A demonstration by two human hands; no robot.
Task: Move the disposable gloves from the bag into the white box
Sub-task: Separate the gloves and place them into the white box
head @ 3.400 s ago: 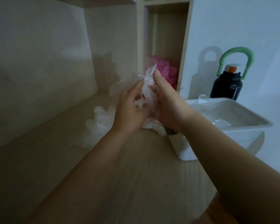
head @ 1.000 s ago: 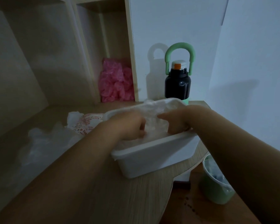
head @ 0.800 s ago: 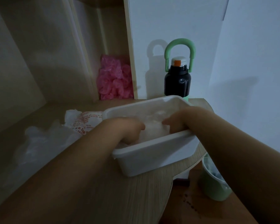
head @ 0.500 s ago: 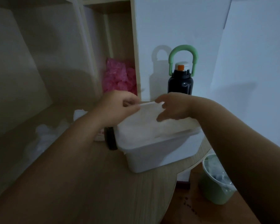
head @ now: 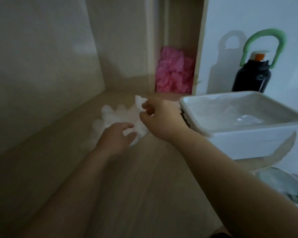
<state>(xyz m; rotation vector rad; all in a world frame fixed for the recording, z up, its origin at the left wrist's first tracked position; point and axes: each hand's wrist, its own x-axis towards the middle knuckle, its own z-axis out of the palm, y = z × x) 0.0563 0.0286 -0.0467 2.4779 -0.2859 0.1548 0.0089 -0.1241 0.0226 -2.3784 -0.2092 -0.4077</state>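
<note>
A crumpled pile of clear plastic, the bag with disposable gloves (head: 117, 115), lies on the wooden desk left of the white box (head: 248, 143). Individual gloves cannot be told apart from the bag. My left hand (head: 117, 137) hovers over the pile's near side with relaxed, spread fingers and holds nothing. My right hand (head: 162, 117) is at the pile's right side, fingers loosely curled, fingertips at the raised edge of the plastic with no clear grip. Clear gloves (head: 246, 119) lie in the box's bottom.
A black bottle (head: 251, 79) with a green handle stands behind the box. Pink crumpled plastic (head: 174, 74) fills a narrow shelf slot at the back. A green bin (head: 282, 186) sits below the desk's right edge. Wooden walls close the left and back.
Both hands have left the white box and moved left to the plastic pile on the desk. The view has swung left with them.
</note>
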